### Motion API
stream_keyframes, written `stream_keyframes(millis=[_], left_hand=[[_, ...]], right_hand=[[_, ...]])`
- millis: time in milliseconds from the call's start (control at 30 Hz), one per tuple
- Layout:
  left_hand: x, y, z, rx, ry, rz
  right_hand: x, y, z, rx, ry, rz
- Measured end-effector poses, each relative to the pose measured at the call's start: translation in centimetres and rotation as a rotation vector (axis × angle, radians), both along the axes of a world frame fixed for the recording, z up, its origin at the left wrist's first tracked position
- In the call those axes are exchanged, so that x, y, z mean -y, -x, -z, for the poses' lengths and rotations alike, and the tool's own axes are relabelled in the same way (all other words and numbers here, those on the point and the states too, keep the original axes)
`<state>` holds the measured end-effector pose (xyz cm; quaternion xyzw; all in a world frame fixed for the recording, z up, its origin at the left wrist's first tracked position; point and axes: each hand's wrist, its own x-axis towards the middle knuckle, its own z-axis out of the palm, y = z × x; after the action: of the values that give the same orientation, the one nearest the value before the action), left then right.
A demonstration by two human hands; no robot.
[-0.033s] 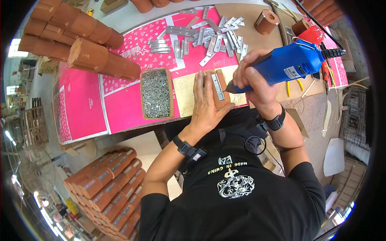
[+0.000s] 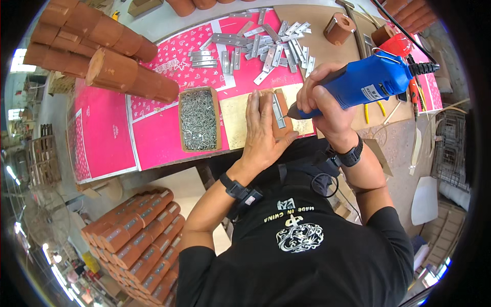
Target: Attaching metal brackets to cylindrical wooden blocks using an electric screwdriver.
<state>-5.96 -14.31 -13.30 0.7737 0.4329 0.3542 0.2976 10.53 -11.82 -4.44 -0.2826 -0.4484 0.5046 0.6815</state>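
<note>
My right hand (image 2: 327, 100) is wrapped round a blue electric screwdriver (image 2: 365, 82), its dark nose pointing down and left. The tip meets the lower part of a silver metal strip (image 2: 278, 111), which lies along the top of a reddish-brown wooden piece (image 2: 281, 130). That piece rests on a pale board (image 2: 235, 123). My left hand (image 2: 260, 128) holds it, fingers along its left side and thumb at its near end. Left of the board stands a cardboard box of screws (image 2: 199, 120). The very tip of the screwdriver is too small to make out.
Loose metal strips (image 2: 276, 46) lie scattered beyond the board on the pink table covering (image 2: 102, 138). Stacked brown cylinders (image 2: 130, 77) stand at the far left, and more with strips (image 2: 138, 235) below the table. Yellow-handled pliers (image 2: 375, 111) and a hammer (image 2: 358, 30) lie right.
</note>
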Motion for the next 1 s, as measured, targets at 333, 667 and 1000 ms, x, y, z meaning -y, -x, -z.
stream_keyframes(millis=[333, 667, 1000], left_hand=[[-0.8, 0.2, -1.3, 0.068, 0.034, -0.039], [-0.6, 0.1, -0.1, 0.055, 0.011, -0.024], [-0.3, -0.4, 0.9, -0.049, 0.024, -0.010]], right_hand=[[-0.2, 0.0, 0.0, -0.049, -0.003, -0.011], [-0.2, 0.1, 0.1, 0.050, 0.017, -0.019], [-0.2, 0.3, 0.2, -0.013, 0.000, -0.083]])
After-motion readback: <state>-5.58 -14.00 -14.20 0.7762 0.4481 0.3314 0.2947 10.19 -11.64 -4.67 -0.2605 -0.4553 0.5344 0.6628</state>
